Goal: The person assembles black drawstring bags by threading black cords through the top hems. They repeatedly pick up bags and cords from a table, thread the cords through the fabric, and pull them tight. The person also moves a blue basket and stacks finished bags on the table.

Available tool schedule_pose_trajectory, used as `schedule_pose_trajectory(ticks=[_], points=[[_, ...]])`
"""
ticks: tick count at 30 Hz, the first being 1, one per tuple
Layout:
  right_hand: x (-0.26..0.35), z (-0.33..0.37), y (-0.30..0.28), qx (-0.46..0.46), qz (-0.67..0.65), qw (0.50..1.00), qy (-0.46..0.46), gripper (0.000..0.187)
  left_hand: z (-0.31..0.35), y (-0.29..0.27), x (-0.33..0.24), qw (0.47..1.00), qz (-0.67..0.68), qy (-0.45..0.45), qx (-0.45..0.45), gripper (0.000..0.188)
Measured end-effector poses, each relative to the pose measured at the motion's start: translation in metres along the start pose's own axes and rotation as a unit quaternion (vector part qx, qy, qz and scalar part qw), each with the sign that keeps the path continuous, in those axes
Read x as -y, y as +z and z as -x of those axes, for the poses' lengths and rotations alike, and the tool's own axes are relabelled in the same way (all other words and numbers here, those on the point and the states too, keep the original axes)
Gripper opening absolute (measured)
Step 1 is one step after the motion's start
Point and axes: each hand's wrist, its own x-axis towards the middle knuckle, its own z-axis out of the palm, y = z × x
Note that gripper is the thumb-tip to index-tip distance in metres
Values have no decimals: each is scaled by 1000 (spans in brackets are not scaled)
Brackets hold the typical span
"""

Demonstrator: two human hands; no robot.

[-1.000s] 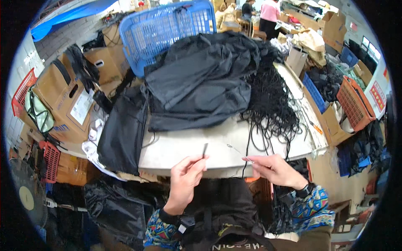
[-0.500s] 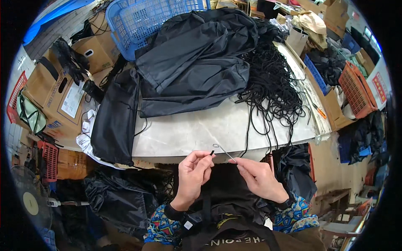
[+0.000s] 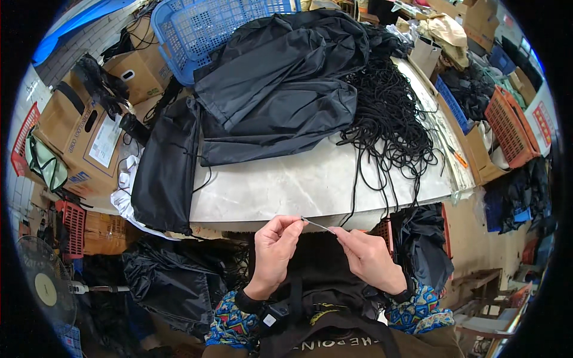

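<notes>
My left hand (image 3: 273, 247) is closed in a pinch in front of the table's near edge, holding the end of a black cord; only a little of it shows at the fingertips. Between thumb and fingers of my right hand (image 3: 369, 256) is a thin metal rod (image 3: 319, 225). The rod slants up to the left, its looped tip meeting the cord end at my left fingertips. Whether the cord passes through the loop is too small to tell. Beyond my hands lie a heap of black cords (image 3: 391, 113) and a pile of black fabric pieces (image 3: 280, 113).
A black drawstring bag (image 3: 162, 179) lies at the left of the pale tabletop (image 3: 262, 194). Behind the fabric stands a blue plastic basket (image 3: 173, 36). Cardboard boxes (image 3: 83, 137) flank the table on the left, an orange crate (image 3: 507, 122) on the right. Black fabric (image 3: 170, 280) hangs below.
The metal rod's looped tip has come down and left from above the cord end to meet it at my left fingertips. My left hand stays nearly where it was.
</notes>
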Motion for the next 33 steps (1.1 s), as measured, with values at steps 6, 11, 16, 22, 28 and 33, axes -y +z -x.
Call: schedule_pose_trajectory(ticks=[6, 11, 16, 22, 28, 33], points=[[1, 0, 3, -13, 26, 1000, 6, 37, 2, -4, 0, 999, -8, -6, 32, 20], [2, -1, -1, 19, 77, 997, -19, 39, 1, -5, -3, 999, -8, -25, 44, 23], [-3, 2, -2, 17, 48, 996, -67, 33, -8, 0, 1, 999, -4, 39, -37, 18], [21, 3, -34, -125, -143, 978, -85, 5, -48, -1, 54, 844, -454, 286, -16, 16], [31, -14, -55, -58, -519, 853, -15, 24, -75, 5, 71, 777, -494, 382, 83, 12], [7, -10, -66, -61, -514, 854, -59, 30, -155, -48, 10, 611, -716, 319, -107, 51]])
